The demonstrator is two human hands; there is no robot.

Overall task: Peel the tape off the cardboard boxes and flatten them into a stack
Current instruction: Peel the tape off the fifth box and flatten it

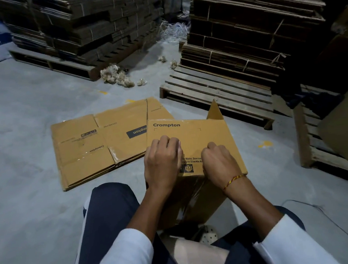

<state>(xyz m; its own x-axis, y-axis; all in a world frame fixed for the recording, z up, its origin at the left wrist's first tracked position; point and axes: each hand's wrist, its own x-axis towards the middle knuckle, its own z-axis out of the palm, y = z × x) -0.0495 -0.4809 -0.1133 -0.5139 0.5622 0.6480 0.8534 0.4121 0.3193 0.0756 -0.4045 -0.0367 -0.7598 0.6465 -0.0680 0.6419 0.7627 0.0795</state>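
Note:
A brown cardboard box (192,134) printed "Crompton" stands tilted between my knees, one flap (215,112) sticking up at its far right corner. Clear tape (193,194) shines on the box's near side below my hands. My left hand (163,160) lies on the upper panel with its fingers curled, fingertips turned toward the right hand. My right hand (218,161), with a thread bracelet at the wrist, is curled beside it and seems to pinch the tape on the panel. A stack of flattened boxes (106,142) lies on the floor to the left.
Wooden pallets (218,93) loaded with bundled flat cardboard (244,29) stand ahead and to the right. Another loaded pallet (78,30) is at the back left. Crumpled tape wads (116,75) litter the grey concrete floor (19,125).

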